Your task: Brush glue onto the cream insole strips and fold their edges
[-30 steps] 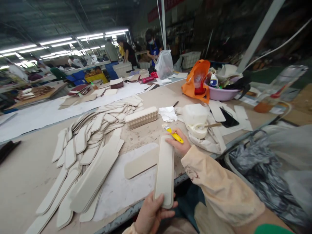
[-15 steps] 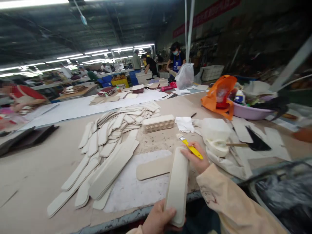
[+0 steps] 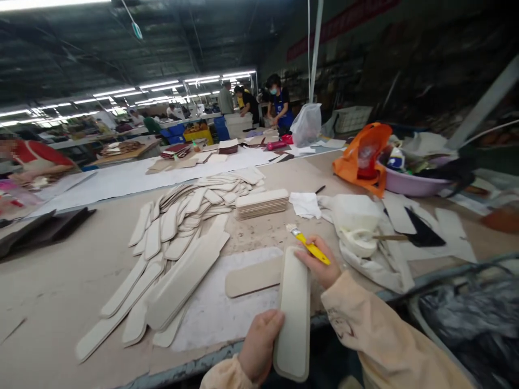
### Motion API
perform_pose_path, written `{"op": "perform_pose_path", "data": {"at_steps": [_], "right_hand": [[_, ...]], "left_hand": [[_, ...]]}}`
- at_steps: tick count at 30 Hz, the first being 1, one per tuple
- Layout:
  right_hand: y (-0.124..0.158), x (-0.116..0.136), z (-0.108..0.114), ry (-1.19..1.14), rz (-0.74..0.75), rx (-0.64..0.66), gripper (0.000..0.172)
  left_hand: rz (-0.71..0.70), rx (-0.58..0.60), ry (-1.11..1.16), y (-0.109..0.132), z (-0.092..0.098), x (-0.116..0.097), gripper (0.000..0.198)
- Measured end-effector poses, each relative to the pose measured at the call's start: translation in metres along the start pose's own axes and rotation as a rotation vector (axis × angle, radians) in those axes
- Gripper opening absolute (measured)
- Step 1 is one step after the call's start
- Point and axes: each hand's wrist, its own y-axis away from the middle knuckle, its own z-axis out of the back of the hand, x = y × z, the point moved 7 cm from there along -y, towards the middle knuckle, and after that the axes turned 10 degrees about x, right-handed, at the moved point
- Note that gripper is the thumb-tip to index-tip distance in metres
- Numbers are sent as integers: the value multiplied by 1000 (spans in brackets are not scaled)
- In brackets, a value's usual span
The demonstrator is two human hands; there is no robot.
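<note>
A long off-white padded strip with rounded ends (image 3: pixel 292 319) stands tilted over the table's front edge. My left hand (image 3: pixel 263 341) is closed on its left edge, thumb toward the strip. At the strip's upper end, my right hand (image 3: pixel 324 266) is closed around a yellow-handled paintbrush (image 3: pixel 311 246), and its fingers also touch the strip. The brush's pale bristles point up and left. Behind the held strip, a beige strip with a dark edge (image 3: pixel 252 278) lies on a white sheet (image 3: pixel 214 319). Several loose strips (image 3: pixel 184 283) are heaped to the left.
A neat stack of strips (image 3: pixel 263 205) sits at mid-table beside a crumpled white cloth (image 3: pixel 305 205). To the right stand a cut white container (image 3: pixel 359 240) with a stick, an orange bag (image 3: pixel 360 156) and a lilac basin (image 3: pixel 416 183). Other people work farther back.
My left hand has moved up along the strip's left edge, and its thumb no longer lies across the lower face. The right hand keeps the brush and shifts slightly left and down.
</note>
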Motion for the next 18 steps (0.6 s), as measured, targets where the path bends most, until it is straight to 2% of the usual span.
{"op": "perform_pose_path", "data": {"at_steps": [5, 12, 15, 18], "right_hand": [[-1, -2, -2, -14, -19, 18, 36], [2, -3, 6, 226, -94, -69, 39], [1, -8, 4, 317, -136, -75, 39], [3, -6, -7, 293, -108, -73, 37]], "left_hand": [[-19, -31, 11, -1, 3, 2, 40], [-114, -138, 114, -3, 13, 3, 48], [-179, -168, 128, -1, 23, -6, 54], [-242, -124, 173, 15, 29, -27, 54]]}}
